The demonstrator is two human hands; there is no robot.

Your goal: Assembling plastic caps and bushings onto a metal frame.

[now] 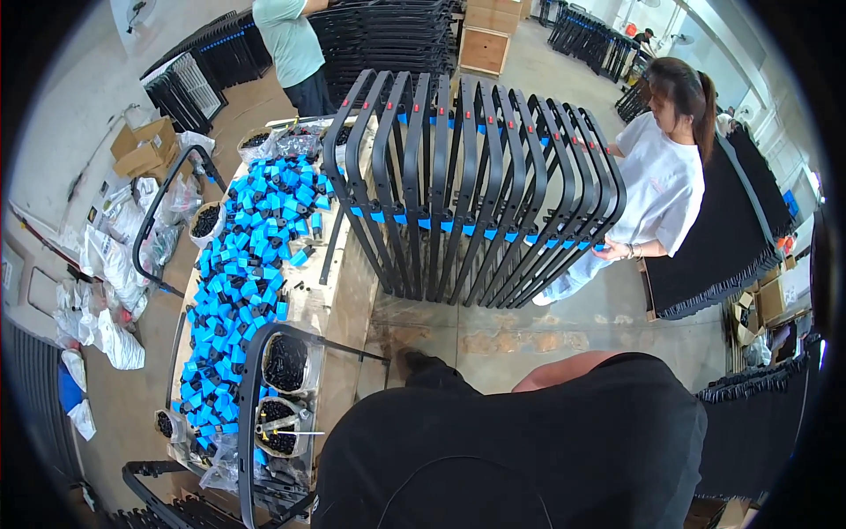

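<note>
Neither of my hands shows; my black shirt point(520, 441) fills the lower middle, with a strip of bare skin point(564, 368) at its upper edge. To the left, a long table carries a heap of blue and black plastic parts point(251, 238). Nearest to me, a black tubular frame point(253, 388) leans over the table's near end. By it stand a bag of small black pieces point(286, 361) and another bag point(275, 414) with a yellow-handled screwdriver point(278, 430) lying across it. A row of upright black frames point(467, 185) with blue fittings and red marks stands ahead.
A co-worker in a white shirt point(665, 181) stands at the row's right end, a hand near a frame. Another person in a light green shirt point(291, 44) is at the far left. Stacked black frames point(388, 44), cardboard boxes point(145, 145) and white bags point(115, 256) surround the area.
</note>
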